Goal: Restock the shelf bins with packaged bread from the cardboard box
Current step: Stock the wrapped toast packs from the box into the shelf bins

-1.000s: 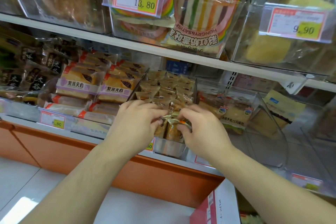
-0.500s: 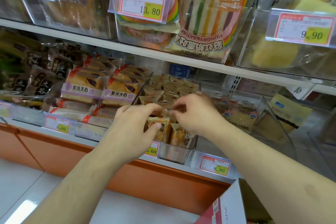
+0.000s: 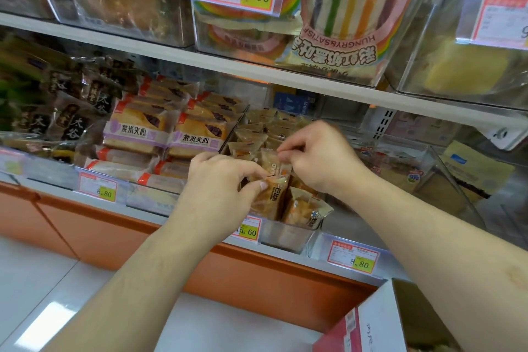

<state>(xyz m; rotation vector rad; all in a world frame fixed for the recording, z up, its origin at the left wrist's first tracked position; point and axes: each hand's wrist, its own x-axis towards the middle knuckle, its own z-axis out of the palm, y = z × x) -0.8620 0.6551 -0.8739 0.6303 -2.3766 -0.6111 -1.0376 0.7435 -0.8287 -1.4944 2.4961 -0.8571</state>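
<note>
A clear shelf bin in the middle of the lower shelf holds several small brown bread packets standing upright. My left hand pinches the top of a front packet between thumb and fingers. My right hand pinches the crimped top edge of a packet just behind it. Another packet leans at the bin's front right. A corner of the white and red cardboard box shows at the bottom right; its inside is hidden.
Left of the bin lie stacked purple-label bread packs and dark packets. A clear bin with few packs stands on the right. The upper shelf carries rainbow toast bags. Price tags line the shelf edge above an orange base.
Both hands have stayed over the middle bin. My right hand has shifted up and back from the front packets to one further in. The view has dropped slightly, showing more of the box.
</note>
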